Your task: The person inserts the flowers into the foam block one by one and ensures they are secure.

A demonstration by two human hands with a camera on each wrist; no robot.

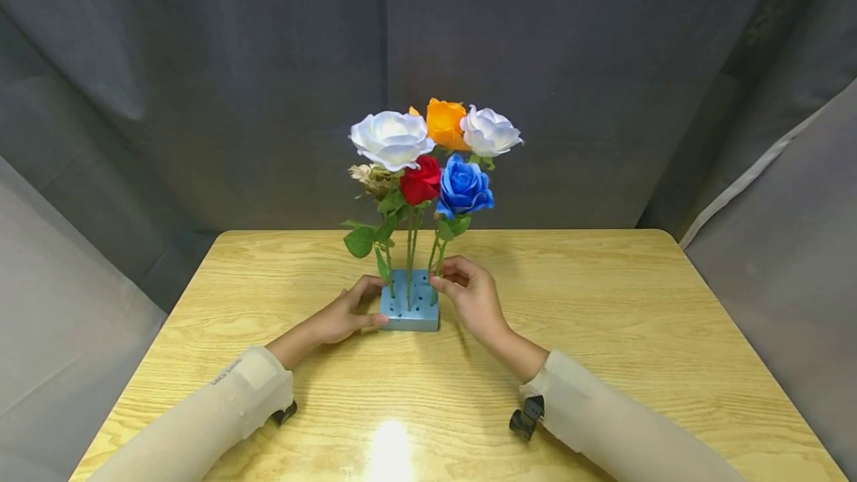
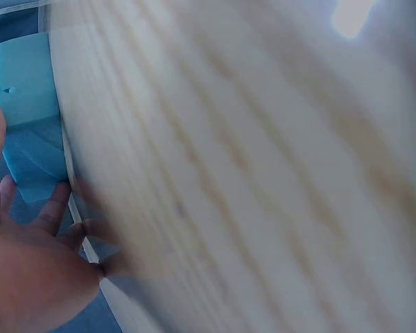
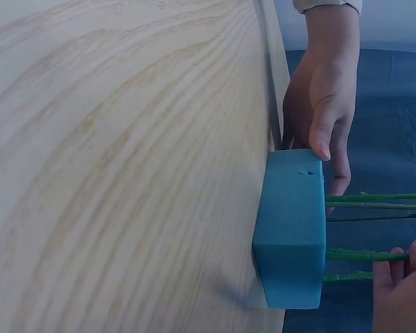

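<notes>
A blue foam block with small holes in its top sits on the table, and several artificial roses stand upright in it. My left hand holds the block at its left side, thumb near the front corner and fingers farther back. On the right, my right hand pinches a green stem low down, just above the block, under the blue rose. A red rose stands beside the blue one. Higher up are a large white rose, an orange rose and another white rose.
A beige, dried-looking flower and green leaves hang at the bunch's left. The wooden table extends around the block, with grey curtains behind its far edge. Each sleeved wrist carries a small black camera.
</notes>
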